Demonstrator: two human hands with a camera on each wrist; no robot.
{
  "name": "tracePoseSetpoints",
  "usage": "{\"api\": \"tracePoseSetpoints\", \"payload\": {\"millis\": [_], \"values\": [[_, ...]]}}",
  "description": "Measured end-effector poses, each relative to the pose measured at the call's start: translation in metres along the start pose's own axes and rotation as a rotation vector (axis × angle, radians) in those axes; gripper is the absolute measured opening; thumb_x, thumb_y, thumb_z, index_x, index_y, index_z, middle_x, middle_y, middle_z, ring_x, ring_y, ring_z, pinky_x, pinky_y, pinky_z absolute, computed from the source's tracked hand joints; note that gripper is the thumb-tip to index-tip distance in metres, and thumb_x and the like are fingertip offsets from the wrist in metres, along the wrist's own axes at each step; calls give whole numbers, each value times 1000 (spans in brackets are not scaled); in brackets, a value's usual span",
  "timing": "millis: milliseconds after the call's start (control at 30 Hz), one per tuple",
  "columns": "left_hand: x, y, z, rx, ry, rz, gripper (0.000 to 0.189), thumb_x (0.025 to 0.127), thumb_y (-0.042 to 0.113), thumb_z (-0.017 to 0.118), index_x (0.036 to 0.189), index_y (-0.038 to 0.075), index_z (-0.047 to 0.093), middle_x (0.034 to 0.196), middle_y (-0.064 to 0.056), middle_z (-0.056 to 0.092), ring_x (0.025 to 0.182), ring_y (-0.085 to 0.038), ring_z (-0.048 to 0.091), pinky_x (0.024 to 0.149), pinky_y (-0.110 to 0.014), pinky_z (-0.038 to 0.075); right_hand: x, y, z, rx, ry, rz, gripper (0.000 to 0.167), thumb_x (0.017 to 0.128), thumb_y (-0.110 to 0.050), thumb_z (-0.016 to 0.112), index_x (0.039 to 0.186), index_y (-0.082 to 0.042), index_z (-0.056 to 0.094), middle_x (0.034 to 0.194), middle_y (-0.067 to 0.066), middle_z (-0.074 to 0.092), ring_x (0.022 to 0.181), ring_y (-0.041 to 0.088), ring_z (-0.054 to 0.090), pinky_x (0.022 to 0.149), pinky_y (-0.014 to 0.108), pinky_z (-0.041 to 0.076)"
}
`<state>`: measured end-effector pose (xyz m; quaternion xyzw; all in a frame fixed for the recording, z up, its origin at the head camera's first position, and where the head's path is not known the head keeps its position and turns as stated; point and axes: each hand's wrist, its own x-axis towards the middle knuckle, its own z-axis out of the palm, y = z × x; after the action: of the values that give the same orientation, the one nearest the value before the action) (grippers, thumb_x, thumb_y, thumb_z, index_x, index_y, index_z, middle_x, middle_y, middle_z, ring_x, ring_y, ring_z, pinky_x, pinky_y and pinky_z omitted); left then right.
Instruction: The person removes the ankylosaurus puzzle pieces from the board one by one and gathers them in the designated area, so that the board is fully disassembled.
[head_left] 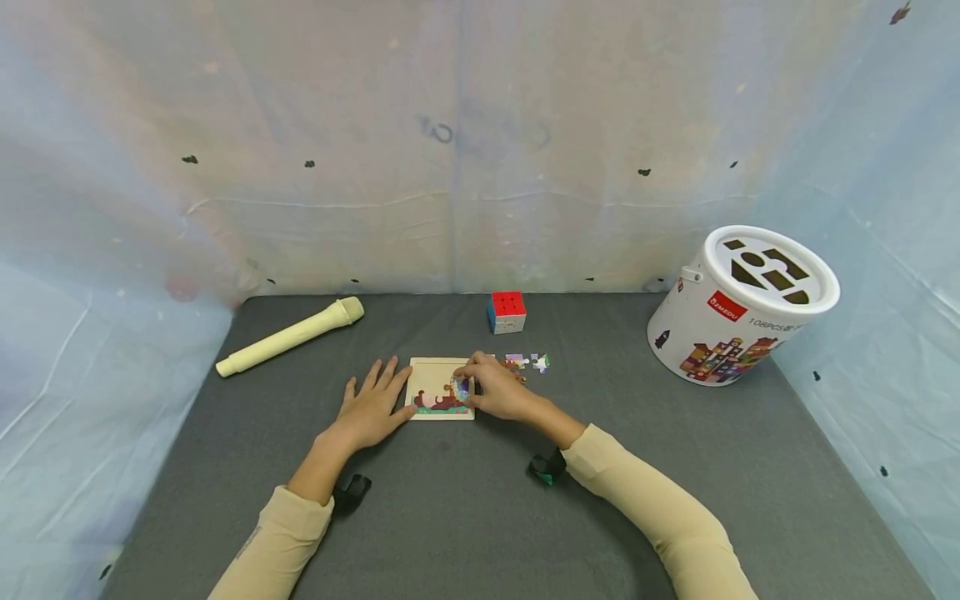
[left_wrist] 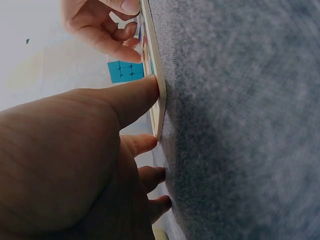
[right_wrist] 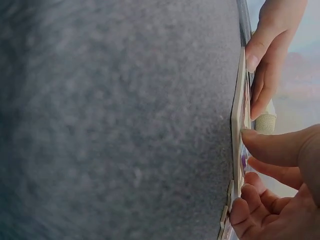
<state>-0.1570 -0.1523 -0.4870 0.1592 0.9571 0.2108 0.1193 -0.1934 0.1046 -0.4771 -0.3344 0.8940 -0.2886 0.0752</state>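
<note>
A light wooden jigsaw board lies on the grey table, its lower part filled with colourful pieces. My left hand lies spread at its left side, the thumb resting on the front left of the frame. Over the right side, my right hand has thumb and forefinger curled about a blue-purple puzzle piece. The right wrist view shows that thumb at the board's edge, with purple between it and the forefinger. Loose puzzle pieces lie just beyond the right hand, partly hidden by it.
Behind the board stands a puzzle cube with a red top. A pale yellow toy microphone lies at the back left. On the right is a large white lidded bucket. A sheeted wall rises along the table's back edge.
</note>
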Motion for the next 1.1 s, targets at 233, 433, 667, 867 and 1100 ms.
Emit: {"api": "tracePoseSetpoints", "payload": {"millis": [233, 433, 667, 867, 1100], "values": [[-1, 2, -1, 9, 12, 3, 73, 101, 41, 57, 159, 10, 26, 165, -21, 11, 150, -44, 5, 110, -74, 3, 0, -2, -1, -10, -7, -12, 37, 86, -3, 77, 122, 1, 69, 112, 13, 57, 99, 26, 52, 81, 37, 46], [0, 3, -1, 22, 8, -7, 73, 101, 41, 58, 159, 10, 25, 165, -21, 11, 150, -45, 5, 110, -74, 4, 1, -3, -1, -43, -21, -18, 44, 87, -3, 77, 129, 0, 65, 112, 11, 58, 92, 21, 50, 76, 32, 44], [1, 2, 0, 20, 12, -9, 73, 101, 39, 58, 159, 10, 26, 165, -21, 11, 150, -45, 5, 109, -74, 3, 5, -3, -3, -32, -51, -21, 43, 85, 0, 77, 127, -1, 67, 114, 11, 55, 93, 21, 49, 75, 32, 44], [0, 2, 0, 14, 11, -5, 73, 101, 40, 58, 159, 10, 26, 165, -21, 11, 150, -45, 5, 110, -74, 3, 8, -3, -1, -18, -65, -33, 45, 85, 1, 77, 128, -2, 64, 120, 10, 60, 103, 24, 51, 85, 36, 48], [1, 0, 0, 20, 15, -6, 73, 101, 39, 58, 159, 10, 25, 165, -21, 11, 150, -44, 4, 109, -75, 3, 8, -1, -1, 64, -80, -66, 27, 88, 4, 72, 114, -3, 67, 114, 10, 57, 96, 22, 55, 81, 31, 49]]}}
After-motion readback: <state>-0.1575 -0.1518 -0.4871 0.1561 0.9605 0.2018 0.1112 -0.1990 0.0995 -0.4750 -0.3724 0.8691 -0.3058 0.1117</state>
